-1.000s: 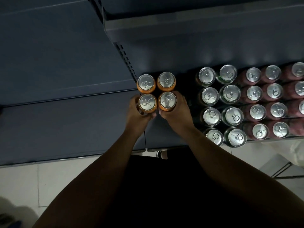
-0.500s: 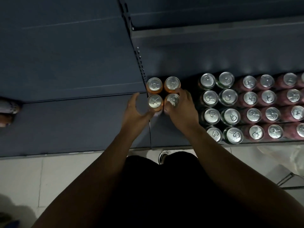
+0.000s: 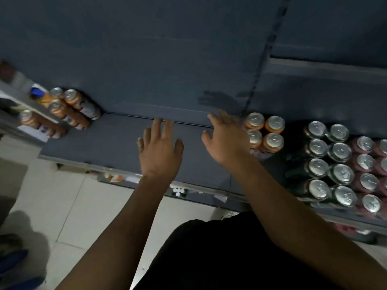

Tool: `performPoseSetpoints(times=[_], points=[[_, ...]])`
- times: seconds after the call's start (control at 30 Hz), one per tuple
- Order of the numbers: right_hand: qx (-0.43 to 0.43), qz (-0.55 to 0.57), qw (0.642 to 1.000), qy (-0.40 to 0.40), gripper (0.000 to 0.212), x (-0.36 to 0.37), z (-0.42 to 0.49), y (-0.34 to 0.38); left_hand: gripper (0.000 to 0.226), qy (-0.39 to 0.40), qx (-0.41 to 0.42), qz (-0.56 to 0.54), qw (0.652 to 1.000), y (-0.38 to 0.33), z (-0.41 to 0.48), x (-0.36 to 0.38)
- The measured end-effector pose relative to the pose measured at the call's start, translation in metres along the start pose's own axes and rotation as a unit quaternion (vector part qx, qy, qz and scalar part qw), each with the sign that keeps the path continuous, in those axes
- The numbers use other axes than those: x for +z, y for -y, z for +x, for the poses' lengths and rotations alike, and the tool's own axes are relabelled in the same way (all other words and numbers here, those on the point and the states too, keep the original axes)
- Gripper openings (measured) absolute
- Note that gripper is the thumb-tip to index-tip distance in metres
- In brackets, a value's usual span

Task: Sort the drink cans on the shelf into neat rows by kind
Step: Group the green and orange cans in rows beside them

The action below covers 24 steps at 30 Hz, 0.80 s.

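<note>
Since the earlier frame both hands had come off the four orange cans (image 3: 265, 132) and swung left over the bare shelf (image 3: 117, 141); the view had panned left too, bringing in a second orange cluster (image 3: 62, 109) at the far left. Left hand (image 3: 160, 151) hovered over the empty shelf, fingers spread, holding nothing. Right hand (image 3: 227, 139) was also splayed and empty, just beside the placed two-by-two orange block, its grip apart.

Step, as judged: two cans just set down, the reach going for the next orange ones. The left cluster stood on the same shelf, well apart from the block, partly behind a grey edge. The next move likely called for crossing the gap, taking a can in each hand by the sides, and setting them in front of the block to keep the rows straight.

Right of the block, after a gap, stood two columns of dark cans (image 3: 328, 164), then pink cans (image 3: 368, 164), both in rows already.

Labels: nothing readable. The left cans showed a purple and white band, too blurred for writing. Small tags on the shelf edge (image 3: 178, 190) were illegible.
</note>
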State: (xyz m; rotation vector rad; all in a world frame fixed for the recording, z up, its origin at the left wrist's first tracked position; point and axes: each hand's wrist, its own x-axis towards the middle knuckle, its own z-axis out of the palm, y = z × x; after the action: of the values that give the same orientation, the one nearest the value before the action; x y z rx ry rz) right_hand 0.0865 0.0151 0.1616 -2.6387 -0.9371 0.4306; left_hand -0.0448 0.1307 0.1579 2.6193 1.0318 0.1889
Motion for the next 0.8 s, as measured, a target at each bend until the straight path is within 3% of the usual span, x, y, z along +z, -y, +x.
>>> performPoseSetpoints(times=[0.43,0.67,0.8], points=[[-0.182,-0.066,0.98,0.036,0.061,0.08,-0.078,0.273,0.053,-0.092,-0.185,0.087,0.975,0.22,-0.117,-0.12],[-0.225,-0.09,0.968,0.063,0.063,0.105,-0.088,0.339,0.051,-0.096,-0.238,0.116,0.96,0.274,-0.137,-0.139],[-0.184,-0.083,0.977,0.072,0.063,0.114,-0.068,0.358,0.055,-0.091,-0.244,0.114,0.959,0.289,-0.118,-0.142]])
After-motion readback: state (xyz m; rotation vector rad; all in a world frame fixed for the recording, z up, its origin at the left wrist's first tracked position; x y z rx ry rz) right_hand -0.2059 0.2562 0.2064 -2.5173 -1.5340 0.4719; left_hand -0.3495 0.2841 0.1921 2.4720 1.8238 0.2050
